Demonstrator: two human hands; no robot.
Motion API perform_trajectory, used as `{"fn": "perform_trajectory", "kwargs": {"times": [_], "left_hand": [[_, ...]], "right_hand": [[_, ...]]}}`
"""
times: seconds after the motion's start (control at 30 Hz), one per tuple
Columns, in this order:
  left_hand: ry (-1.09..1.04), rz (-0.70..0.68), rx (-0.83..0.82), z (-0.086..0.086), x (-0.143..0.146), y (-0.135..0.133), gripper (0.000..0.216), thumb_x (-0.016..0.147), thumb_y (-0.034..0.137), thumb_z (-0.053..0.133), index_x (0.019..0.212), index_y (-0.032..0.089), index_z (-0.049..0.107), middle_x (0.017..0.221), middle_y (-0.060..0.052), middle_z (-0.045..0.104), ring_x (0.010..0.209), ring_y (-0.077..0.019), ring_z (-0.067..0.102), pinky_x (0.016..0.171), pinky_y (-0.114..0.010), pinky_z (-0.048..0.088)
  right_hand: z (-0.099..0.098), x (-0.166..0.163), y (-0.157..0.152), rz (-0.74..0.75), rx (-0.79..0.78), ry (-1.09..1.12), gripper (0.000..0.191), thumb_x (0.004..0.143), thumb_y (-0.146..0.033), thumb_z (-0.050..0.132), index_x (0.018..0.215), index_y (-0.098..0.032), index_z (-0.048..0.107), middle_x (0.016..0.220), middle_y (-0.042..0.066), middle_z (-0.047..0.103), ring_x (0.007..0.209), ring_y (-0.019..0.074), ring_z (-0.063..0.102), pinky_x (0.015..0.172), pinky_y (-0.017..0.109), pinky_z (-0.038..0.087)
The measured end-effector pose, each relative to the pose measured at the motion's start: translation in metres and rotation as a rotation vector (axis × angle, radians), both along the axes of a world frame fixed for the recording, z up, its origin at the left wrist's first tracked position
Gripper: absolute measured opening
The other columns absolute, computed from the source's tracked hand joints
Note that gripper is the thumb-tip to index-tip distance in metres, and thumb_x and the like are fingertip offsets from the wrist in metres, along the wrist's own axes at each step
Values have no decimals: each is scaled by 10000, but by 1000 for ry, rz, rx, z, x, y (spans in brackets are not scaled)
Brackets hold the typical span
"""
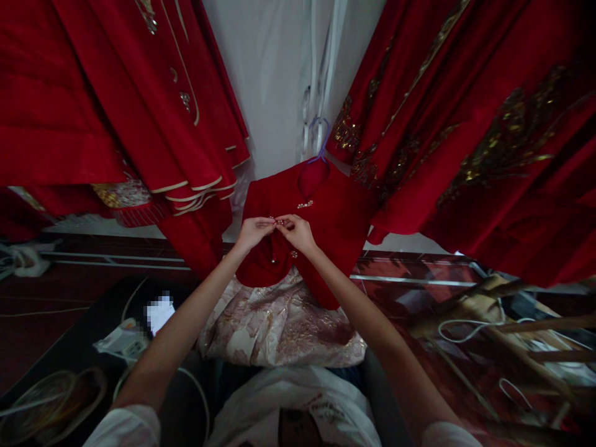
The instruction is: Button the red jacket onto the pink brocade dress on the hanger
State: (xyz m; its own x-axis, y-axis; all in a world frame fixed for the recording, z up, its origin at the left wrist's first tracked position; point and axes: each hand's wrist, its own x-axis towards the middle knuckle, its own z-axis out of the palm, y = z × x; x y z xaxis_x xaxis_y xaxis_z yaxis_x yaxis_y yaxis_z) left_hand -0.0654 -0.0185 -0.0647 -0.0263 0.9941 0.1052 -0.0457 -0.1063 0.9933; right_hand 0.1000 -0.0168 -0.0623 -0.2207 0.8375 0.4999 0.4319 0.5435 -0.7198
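Head view: a white wall (270,74) stands far ahead, with red gowns (93,93) crowding in from left and right and leaving only a narrow gap. In the gap a red jacket (339,217) hangs on a hanger (319,139) above a pale brocade skirt (279,323). The left hand (254,231) and right hand (298,231) meet at its centre front, both pinching its beaded clasp (278,221).

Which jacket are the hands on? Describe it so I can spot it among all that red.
Two banks of red gowns hang either side of a white wall; in the gap between them a short jacket hangs on a lilac hanger. The left hand and right hand pinch a clasp at its front. Unlike the gold-trimmed gowns, it is plain red, over a pale skirt.
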Motion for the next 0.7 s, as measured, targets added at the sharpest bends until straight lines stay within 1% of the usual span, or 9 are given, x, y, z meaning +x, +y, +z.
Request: {"fn": "perform_trajectory", "kwargs": {"times": [0.07,0.13,0.2,0.27,0.37,0.5,0.6,0.7], "left_hand": [[-9,-2,-14,1,0,1,585,367,487,879,772,95,721,749,-85,724,676,-168,660,822,-404,548],[12,-15,-14,3,-1,2,578,384,496,871,768,90,723,739,-87,722,661,-169,660,802,-402,553],[85,-27,37,3,-4,3,542,442,499,854,778,92,730,764,-96,728,677,-176,666,793,-393,553],[179,-47,123,3,-7,2,487,524,496,824,808,111,738,825,-100,737,727,-183,675,805,-377,548],[258,-90,203,-2,-11,2,413,610,485,778,841,146,731,875,-84,739,794,-189,677,829,-360,538],[267,-103,241,-14,-10,4,331,658,409,746,857,151,693,898,-79,723,817,-179,665,858,-365,524],[245,-105,261,-23,-5,5,315,683,318,717,935,146,637,919,-77,691,843,-166,651,865,-361,517],[269,-47,289,-31,-4,-4,416,707,252,692,1089,164,556,973,-72,645,882,-153,631,836,-336,524]], "right_hand": [[0,-1,-1,-9,-3,6,203,819,-234,617,1005,-179,678,873,21,651,681,97,614,714,229,495],[0,-2,-2,-20,-2,15,187,829,-235,601,992,-175,670,896,27,659,697,102,616,722,233,496],[0,-3,-4,-31,-9,27,170,835,-240,592,973,-174,664,913,31,666,705,104,616,725,234,497],[-1,-3,-5,-41,-22,39,164,840,-248,583,968,-178,657,925,33,671,702,103,614,725,234,501],[-3,-4,-7,-53,-46,53,152,852,-248,560,960,-184,646,902,29,673,699,104,613,720,235,506],[-8,-6,-6,-77,-81,69,144,852,-246,551,945,-181,638,872,27,675,708,108,617,721,240,517],[-9,-6,-7,-52,-85,49,221,836,-229,567,1047,-182,615,917,37,677,727,113,633,744,264,536],[-8,3,-18,54,-138,84,339,826,-180,564,1164,-197,570,1017,50,685,879,126,664,824,289,542]]}}
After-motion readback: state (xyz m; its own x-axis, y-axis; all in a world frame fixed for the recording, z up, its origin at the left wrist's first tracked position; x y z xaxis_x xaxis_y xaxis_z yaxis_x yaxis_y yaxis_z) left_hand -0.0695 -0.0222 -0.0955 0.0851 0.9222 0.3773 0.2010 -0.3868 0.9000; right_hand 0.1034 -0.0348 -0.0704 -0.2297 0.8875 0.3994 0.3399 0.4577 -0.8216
